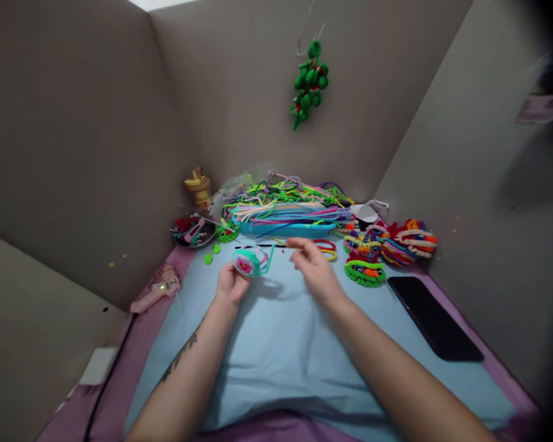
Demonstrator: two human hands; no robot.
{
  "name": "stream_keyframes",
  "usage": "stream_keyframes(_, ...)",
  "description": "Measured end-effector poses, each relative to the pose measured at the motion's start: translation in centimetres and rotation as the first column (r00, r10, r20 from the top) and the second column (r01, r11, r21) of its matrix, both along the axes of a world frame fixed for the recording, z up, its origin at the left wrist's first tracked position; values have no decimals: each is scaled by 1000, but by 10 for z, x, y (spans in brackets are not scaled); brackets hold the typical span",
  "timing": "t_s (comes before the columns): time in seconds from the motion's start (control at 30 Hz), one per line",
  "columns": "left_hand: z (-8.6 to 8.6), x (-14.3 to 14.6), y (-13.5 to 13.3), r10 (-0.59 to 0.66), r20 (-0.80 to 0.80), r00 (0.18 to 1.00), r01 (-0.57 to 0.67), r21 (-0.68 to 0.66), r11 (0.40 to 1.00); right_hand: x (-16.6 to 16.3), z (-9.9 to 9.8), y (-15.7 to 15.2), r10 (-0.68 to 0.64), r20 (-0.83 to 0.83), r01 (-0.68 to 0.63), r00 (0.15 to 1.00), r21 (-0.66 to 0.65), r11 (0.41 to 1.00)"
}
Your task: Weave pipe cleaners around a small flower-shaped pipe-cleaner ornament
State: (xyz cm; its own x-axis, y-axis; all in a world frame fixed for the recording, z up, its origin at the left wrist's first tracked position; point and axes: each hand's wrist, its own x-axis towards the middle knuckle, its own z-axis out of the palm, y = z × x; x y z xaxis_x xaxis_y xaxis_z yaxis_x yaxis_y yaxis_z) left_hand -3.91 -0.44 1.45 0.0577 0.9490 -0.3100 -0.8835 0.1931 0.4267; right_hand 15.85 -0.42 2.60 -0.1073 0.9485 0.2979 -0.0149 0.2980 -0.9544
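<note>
I sit in a corner where plain grey-brown walls meet on three sides. My table wears a purple cover under a pale blue cloth. A green pipe-cleaner ornament hangs on the back wall. The light is dim and even.

Glue gun left — phone right.

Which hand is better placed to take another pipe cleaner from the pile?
Probably the right hand: it is free, with fingers open, closest to the pipe cleaner pile. The left hand already holds the teal woven piece.
</note>
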Motion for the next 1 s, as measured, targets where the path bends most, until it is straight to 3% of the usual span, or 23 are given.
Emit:
stream_keyframes(0.07,-2,1,2,-2,-7,1000,2,13,1000,-11,-9,-1,95,-18,-96,995,-71,993)
stream_keyframes(0.17,-6,6,3,-45,-56,997,46,23,999,-29,-22,0,217,-173,-248,961,-181,952)
stream_keyframes(0.27,-10,13,2,-132,-149,980,136,12,991,-33,-26,3,125,-343,-234,931,-300,925)
stream_keyframes(0.4,-11,16,-1,-273,-337,901,281,-26,959,-15,-19,6,22,-468,-258,884,-448,856)
stream_keyframes(0.47,-9,16,-2,-237,-417,878,248,-27,968,-5,-15,5,36,-468,-293,883,-491,821)
stream_keyframes(0.57,-5,17,-6,-126,-577,807,225,103,969,2,-11,2,132,-371,-323,919,-518,792)
stream_keyframes(0.63,-3,19,-9,-111,-688,718,303,164,939,1,-9,-1,204,-281,-325,938,-503,801)
stream_keyframes(0.77,-1,23,-14,-141,-836,530,451,138,882,-5,-9,-7,233,-163,-281,959,-428,859)
stream_keyframes(1.0,0,25,-15,-108,-890,444,485,138,864,-5,-17,-7,218,-100,-239,971,-342,909)
